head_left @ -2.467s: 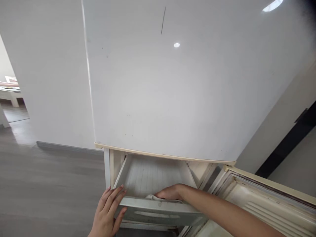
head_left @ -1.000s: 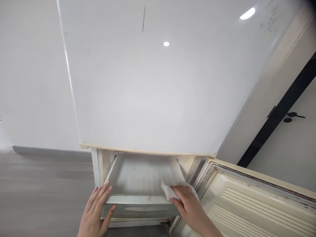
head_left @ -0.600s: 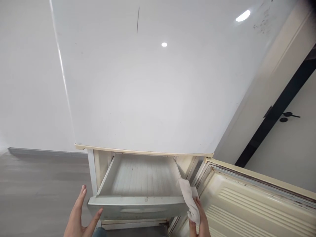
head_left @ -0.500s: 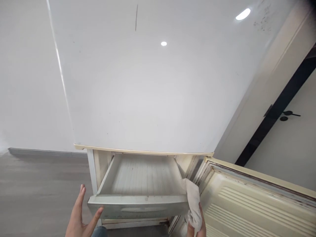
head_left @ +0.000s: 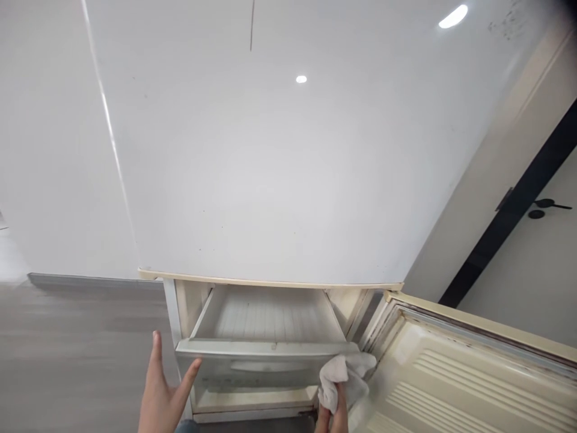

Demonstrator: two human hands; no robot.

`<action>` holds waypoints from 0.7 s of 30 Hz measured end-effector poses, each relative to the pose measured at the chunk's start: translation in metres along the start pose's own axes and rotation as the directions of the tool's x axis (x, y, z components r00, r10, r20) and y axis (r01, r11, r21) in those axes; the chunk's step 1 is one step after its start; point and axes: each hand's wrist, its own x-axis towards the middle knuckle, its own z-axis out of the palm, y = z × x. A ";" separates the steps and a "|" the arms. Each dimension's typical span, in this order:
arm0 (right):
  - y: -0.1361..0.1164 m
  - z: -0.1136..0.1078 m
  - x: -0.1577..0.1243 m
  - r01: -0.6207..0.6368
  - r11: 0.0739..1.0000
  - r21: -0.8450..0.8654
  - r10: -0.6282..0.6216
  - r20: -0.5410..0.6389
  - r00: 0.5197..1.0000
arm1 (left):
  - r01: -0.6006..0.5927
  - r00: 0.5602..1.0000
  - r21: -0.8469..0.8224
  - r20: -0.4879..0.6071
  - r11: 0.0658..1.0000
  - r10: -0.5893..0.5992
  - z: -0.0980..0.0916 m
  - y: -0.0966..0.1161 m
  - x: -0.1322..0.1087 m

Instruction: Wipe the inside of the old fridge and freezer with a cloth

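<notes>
A pulled-out drawer (head_left: 270, 347) with a pale ribbed floor and a translucent front juts from the fridge compartment. At its right front corner, my right hand (head_left: 332, 415) grips a bunched white cloth (head_left: 334, 380), part of which spreads over the corner toward the door. The fingertips are partly covered by the cloth. My left hand (head_left: 167, 391) has thumb and finger spread wide beside the drawer's left front corner and holds nothing. Whether the thumb touches the drawer front I cannot tell.
The fridge door (head_left: 451, 373) stands swung out to the right, its seal stained. Above the compartment is the glossy white fridge top (head_left: 279, 180). Grey flooring (head_left: 81, 349) lies to the left. A door with a black handle (head_left: 545, 204) is at the far right.
The drawer sits a little further in. My right hand and the cloth have shifted left onto the drawer's front face. The view has moved slightly, with my left hand still spread.
</notes>
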 end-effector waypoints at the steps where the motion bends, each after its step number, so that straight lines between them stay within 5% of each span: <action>1: 0.001 0.004 0.005 -0.008 1.000 -0.001 0.008 -0.002 1.000 | -0.006 1.000 -0.011 -0.007 1.000 0.006 0.004 0.004 0.005; 7: -0.008 0.018 0.055 -0.099 0.994 0.053 0.088 0.170 0.981 | -0.133 0.986 -0.038 -0.107 0.990 0.129 0.034 0.015 0.041; 11: -0.013 0.033 0.086 -0.185 0.980 0.075 0.157 0.282 0.947 | -0.345 0.897 0.099 -0.258 0.933 0.359 0.057 0.011 0.063; 14: -0.011 0.046 0.093 -0.223 0.974 0.050 0.195 0.326 0.925 | -0.321 0.867 0.189 -0.335 0.928 0.368 0.067 0.007 0.070; 17: -0.009 0.050 0.093 -0.166 0.985 0.042 0.148 0.275 0.950 | -0.308 0.850 0.238 -0.366 0.921 0.379 0.072 -0.002 0.074; 21: -0.015 0.049 0.102 0.077 0.997 0.005 -0.077 0.048 0.996 | -0.397 0.838 0.240 -0.297 0.886 0.457 0.072 -0.036 0.084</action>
